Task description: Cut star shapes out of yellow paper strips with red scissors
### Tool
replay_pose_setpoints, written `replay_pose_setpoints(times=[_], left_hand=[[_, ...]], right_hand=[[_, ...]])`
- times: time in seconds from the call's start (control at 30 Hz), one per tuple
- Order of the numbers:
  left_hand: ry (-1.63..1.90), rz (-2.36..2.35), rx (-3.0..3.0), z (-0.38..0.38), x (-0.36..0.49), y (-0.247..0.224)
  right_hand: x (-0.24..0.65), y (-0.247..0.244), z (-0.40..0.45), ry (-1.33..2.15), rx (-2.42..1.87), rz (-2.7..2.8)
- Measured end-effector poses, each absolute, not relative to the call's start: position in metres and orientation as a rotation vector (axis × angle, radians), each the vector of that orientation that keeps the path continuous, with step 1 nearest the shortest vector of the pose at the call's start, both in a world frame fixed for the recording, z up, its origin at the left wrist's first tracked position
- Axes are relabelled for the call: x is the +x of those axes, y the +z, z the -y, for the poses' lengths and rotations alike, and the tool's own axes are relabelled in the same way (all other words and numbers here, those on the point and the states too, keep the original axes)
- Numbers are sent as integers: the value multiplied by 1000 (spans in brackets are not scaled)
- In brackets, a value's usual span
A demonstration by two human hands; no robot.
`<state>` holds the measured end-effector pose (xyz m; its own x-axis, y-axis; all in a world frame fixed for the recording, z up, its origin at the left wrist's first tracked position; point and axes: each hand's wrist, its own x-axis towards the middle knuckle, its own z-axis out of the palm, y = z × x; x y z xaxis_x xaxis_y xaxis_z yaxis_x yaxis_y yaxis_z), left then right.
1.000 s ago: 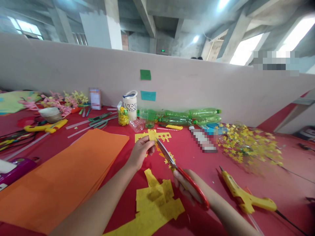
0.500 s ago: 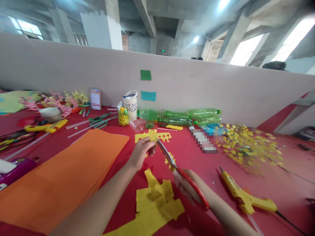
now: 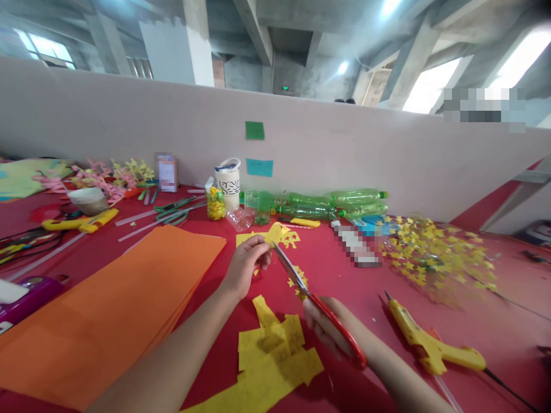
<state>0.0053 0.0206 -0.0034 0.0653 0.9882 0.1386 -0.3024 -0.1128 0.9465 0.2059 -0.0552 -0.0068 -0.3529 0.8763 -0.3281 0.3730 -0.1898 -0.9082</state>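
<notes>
Between the fingertips of my left hand (image 3: 247,264) is a small piece of yellow paper (image 3: 274,234). My right hand (image 3: 329,318) is closed around the red handles of a pair of scissors (image 3: 297,278). The blade tips touch or nearly touch the paper's lower edge, beside my left fingers; the blades look close together. Small cut yellow stars (image 3: 296,280) lie under and beside the blades. Behind my left hand is a yellow sheet with star-shaped holes (image 3: 290,238). Overlapping yellow paper pieces (image 3: 271,355) lie nearer to me, between my forearms.
Orange sheets (image 3: 142,287) cover the table's left side. A yellow glue gun (image 3: 424,338) lies right of my right hand, with a bunch of yellow stars (image 3: 434,252) behind it. Green plastic bottles (image 3: 314,206), a white cup (image 3: 228,186) and a yellow cutter (image 3: 305,223) stand or lie along the partition.
The yellow paper in my left fingers has turned and now slants up to the right. My left hand has shifted slightly; the scissors stay almost in place.
</notes>
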Motion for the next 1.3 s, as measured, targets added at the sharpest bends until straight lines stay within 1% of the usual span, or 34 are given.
replay_pose_setpoints(times=[0.13, 0.37, 0.6, 1.3], left_hand=[[1339, -874, 1188, -22, 2, -2], [1312, -879, 1261, -24, -2, -1], [1312, -908, 1340, -23, -1, -1], [1316, -908, 1308, -23, -2, 0]], right_hand=[[210, -6, 55, 1640, -1390, 1658], [213, -3, 56, 1606, -1338, 1701], [210, 1, 55, 1595, -1388, 1704], [209, 2, 54, 1604, -1441, 1655]])
